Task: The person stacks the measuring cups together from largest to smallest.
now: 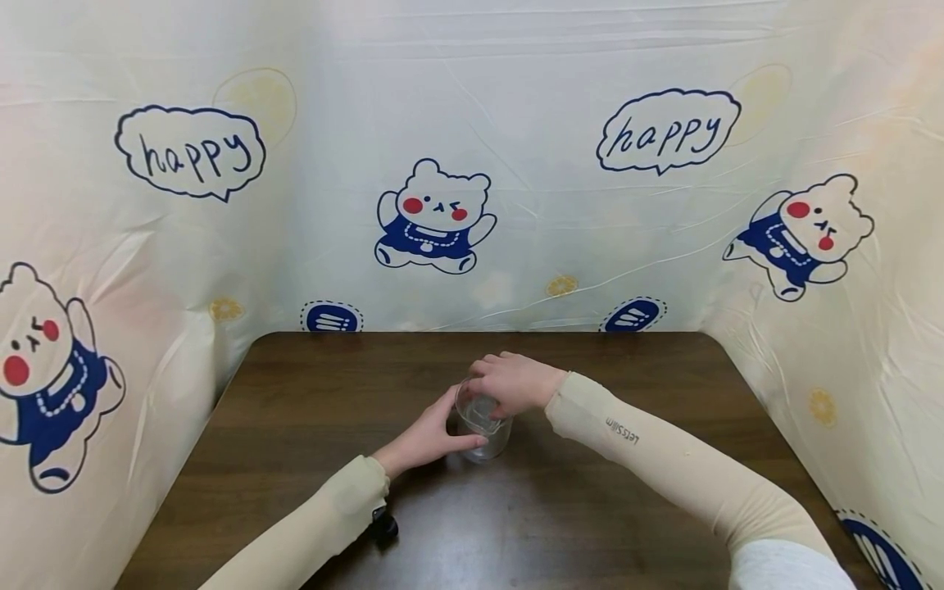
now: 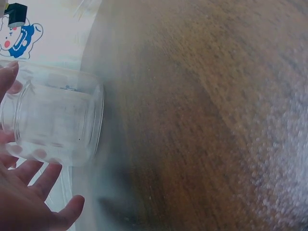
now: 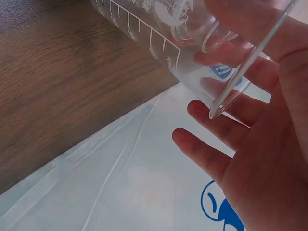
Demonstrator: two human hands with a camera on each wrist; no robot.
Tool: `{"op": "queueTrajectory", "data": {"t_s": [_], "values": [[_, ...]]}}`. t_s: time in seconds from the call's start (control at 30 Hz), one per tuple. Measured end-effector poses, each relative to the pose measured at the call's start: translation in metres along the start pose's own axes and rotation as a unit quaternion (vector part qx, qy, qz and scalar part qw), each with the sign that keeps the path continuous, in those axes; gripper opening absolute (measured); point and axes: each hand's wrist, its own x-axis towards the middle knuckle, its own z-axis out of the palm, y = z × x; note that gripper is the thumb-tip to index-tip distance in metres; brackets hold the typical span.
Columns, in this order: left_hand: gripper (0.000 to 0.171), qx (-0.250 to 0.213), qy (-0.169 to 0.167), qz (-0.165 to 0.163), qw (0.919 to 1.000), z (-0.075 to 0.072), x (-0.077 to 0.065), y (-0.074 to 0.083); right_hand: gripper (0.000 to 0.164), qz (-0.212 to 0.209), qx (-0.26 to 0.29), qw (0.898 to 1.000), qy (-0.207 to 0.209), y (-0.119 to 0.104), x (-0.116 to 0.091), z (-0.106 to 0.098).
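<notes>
A clear glass beaker (image 1: 483, 447) with white measuring marks stands upright on the table. Nested inside it is a smaller glass vessel (image 2: 53, 115), its round edge showing through the wall. My left hand (image 1: 428, 438) holds the beaker round its side, thumb at the near face and fingers on the far side. From above, my right hand (image 1: 516, 383) reaches into the mouth, with thumb and forefinger pinching the smaller vessel near its rim. In the right wrist view the beaker's rim (image 3: 248, 62) crosses in front of that hand. The ring and little fingers (image 3: 202, 154) extend outside the glass.
The brown wooden table (image 1: 590, 524) has rounded far corners. Pale printed sheeting (image 1: 531, 90) encloses it at the back and both sides. A small black object (image 1: 385, 524) sits at the left wrist.
</notes>
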Motion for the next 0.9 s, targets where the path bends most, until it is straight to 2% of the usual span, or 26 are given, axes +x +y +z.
{"op": "queueTrajectory", "data": {"t_s": [0.47,0.63,0.9], "values": [[0.087,0.002,0.002,-0.004,1.0,0.001,0.001,-0.003,0.052,-0.009,-0.007,1.0,0.008,-0.001,-0.002,-0.002],[0.089,-0.002,0.005,-0.004,1.0,0.002,-0.001,0.0,0.048,0.002,0.014,1.0,0.004,0.003,-0.003,-0.003],[0.087,-0.005,0.004,-0.004,1.0,0.001,-0.001,0.0,0.038,0.003,0.046,0.999,0.028,0.007,-0.013,-0.01]]}}
